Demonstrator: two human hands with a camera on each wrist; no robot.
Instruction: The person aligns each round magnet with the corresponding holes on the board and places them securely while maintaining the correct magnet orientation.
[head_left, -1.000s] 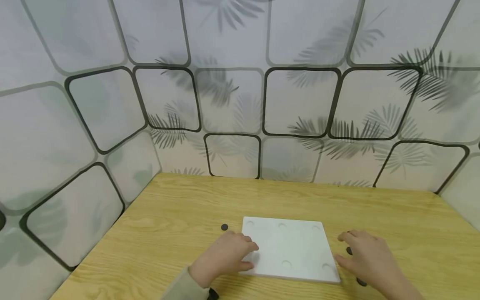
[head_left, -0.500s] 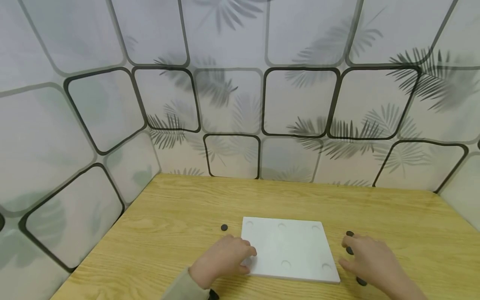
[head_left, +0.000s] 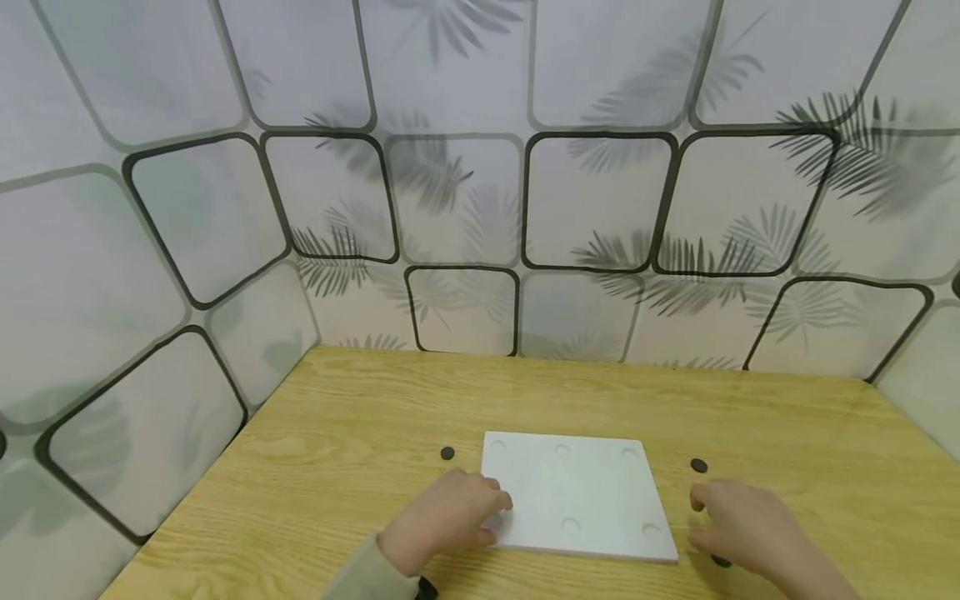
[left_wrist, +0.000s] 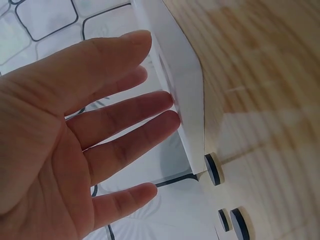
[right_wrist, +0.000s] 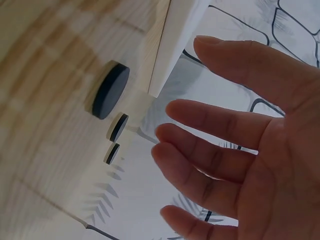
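A white rectangular board [head_left: 573,492] with several shallow round recesses lies on the wooden table. Over its left edge hovers my left hand [head_left: 446,517], fingers slightly bent; in the left wrist view two fingertips appear close to the board [left_wrist: 189,85], and contact is unclear. Beyond that hand lies a black disc [head_left: 447,453]; the left wrist view adds a near disc [left_wrist: 212,169] and two others. Right of the board, my right hand [head_left: 750,529] holds nothing, its fingers loosely bent above a row of black discs [right_wrist: 111,91]. In the head view it covers the middle one.
The wooden table [head_left: 360,417] runs back to a wall [head_left: 465,208] of patterned cloth or paper with dark outlined squares and leaf prints. Another such wall [head_left: 97,275] closes the left side. A farther black disc [head_left: 699,465] lies beyond my right hand.
My right hand has shifted a little toward me and right, uncovering the far black disc and covering the middle one. My left hand's fingers have drawn slightly together; the board has stayed put.
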